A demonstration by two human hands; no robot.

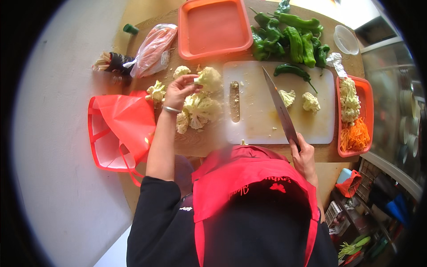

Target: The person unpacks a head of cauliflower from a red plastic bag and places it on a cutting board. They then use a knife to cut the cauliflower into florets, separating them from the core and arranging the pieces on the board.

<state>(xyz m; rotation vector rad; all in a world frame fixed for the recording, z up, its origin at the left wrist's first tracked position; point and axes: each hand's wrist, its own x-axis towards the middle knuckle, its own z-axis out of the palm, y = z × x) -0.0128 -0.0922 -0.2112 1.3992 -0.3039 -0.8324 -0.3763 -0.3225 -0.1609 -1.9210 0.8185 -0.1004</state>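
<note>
My left hand (181, 90) pinches a cauliflower floret (209, 78) by its stalk, raised beside the left end of the white cutting board (253, 130). Below that hand, a larger cauliflower piece (200, 111) and several smaller ones rest on the wooden table. In my right hand (303, 152) is a kitchen knife (281, 105), gripped by its handle, its blade angled over the board with the tip towards the far side. Just right of the blade lie two cauliflower florets, one partly covered by it (288, 98) and one apart (311, 102). A green pepper (292, 70) lies near the board's far edge.
Green peppers (293, 40) are heaped beyond the board. A red tray (215, 28) stands at the back; another (365, 96) at right holds cauliflower and shredded carrot (355, 135). A plastic bag of carrots (155, 50) and a red bag (125, 120) are at left. A clear bowl (346, 40) sits far right.
</note>
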